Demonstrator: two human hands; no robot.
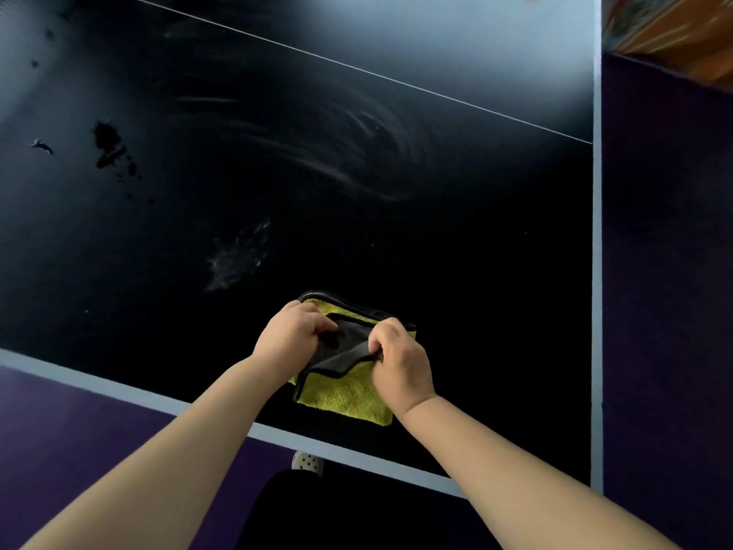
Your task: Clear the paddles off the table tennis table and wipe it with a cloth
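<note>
A yellow-green cloth (349, 394) with a dark grey side and black edging lies folded on the dark table tennis table (436, 240), near its front edge. My left hand (291, 337) grips the cloth's left part. My right hand (400, 361) pinches a grey flap of the same cloth at its right. Both hands hold it just above or on the surface. No paddles are in view.
Wet blotches (109, 146) and curved wipe streaks (357, 152) mark the tabletop. White border lines run along the front edge (119, 389) and right edge (597, 271). A thin centre line (357, 69) crosses the back. Purple floor surrounds the table; a shoe (307, 462) shows below.
</note>
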